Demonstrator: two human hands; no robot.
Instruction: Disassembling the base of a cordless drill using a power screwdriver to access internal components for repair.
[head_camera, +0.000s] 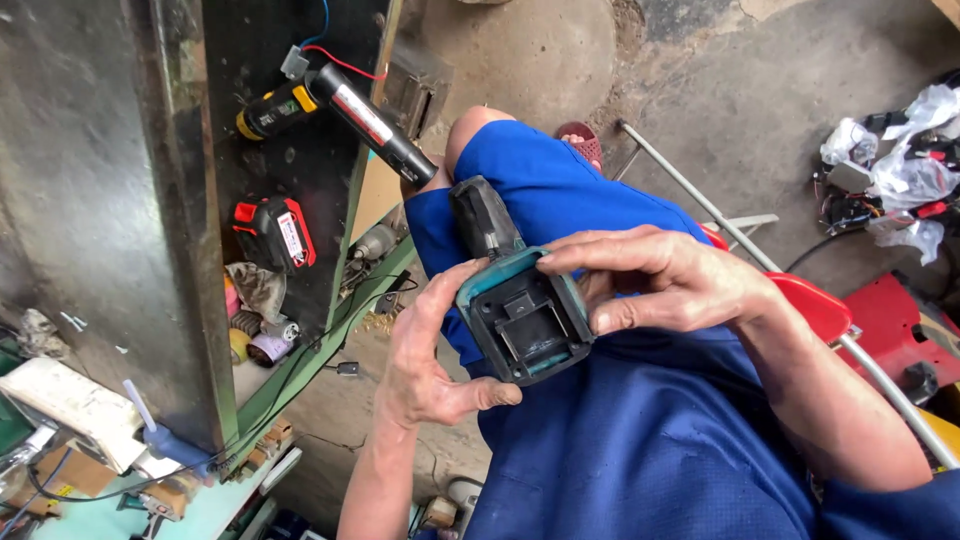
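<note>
I hold a cordless power tool body (515, 305), black with a teal base, over my lap. Its empty battery slot faces up toward me and the black handle points away, toward my knee. My left hand (425, 355) grips the left side of the base, thumb curled under its lower edge. My right hand (665, 280) clasps the right side, with the fingers laid across the top rim. I wear blue work clothes (640, 430).
A dark metal bench (110, 200) at left carries a red and black battery pack (275, 232), a black cylindrical tool (370, 122) with red and blue wires, and small parts. A red plastic stool (810, 305) and metal tube stand right. Plastic bags and tools (895, 175) lie on the concrete floor.
</note>
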